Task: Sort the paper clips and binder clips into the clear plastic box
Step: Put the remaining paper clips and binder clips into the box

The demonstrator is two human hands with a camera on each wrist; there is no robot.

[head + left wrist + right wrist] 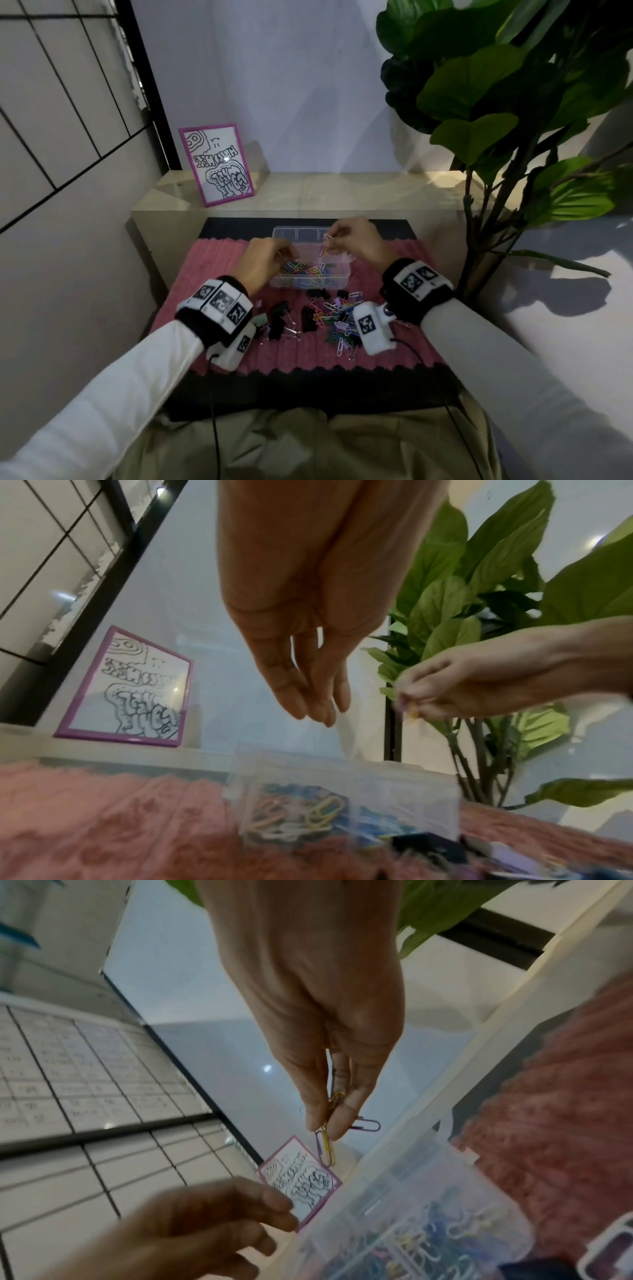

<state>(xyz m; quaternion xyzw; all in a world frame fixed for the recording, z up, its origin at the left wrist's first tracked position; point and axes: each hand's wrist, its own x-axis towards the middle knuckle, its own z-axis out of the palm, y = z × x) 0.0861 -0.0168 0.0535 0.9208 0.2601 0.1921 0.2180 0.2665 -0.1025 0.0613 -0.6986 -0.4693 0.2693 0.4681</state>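
Above the clear plastic box [310, 274] on the pink mat [212, 260], my right hand [356, 240] pinches a few paper clips [327, 1146] over its far half. My left hand [265, 258] hangs relaxed, fingers straight, over the near-left compartment's coloured clips. Loose paper clips [337, 322] and black binder clips [279, 320] lie near the mat's front edge.

A home corner: framed doodle print [216, 164], leafy houseplant [507, 102], pink knitted mat [212, 260] on a low table.
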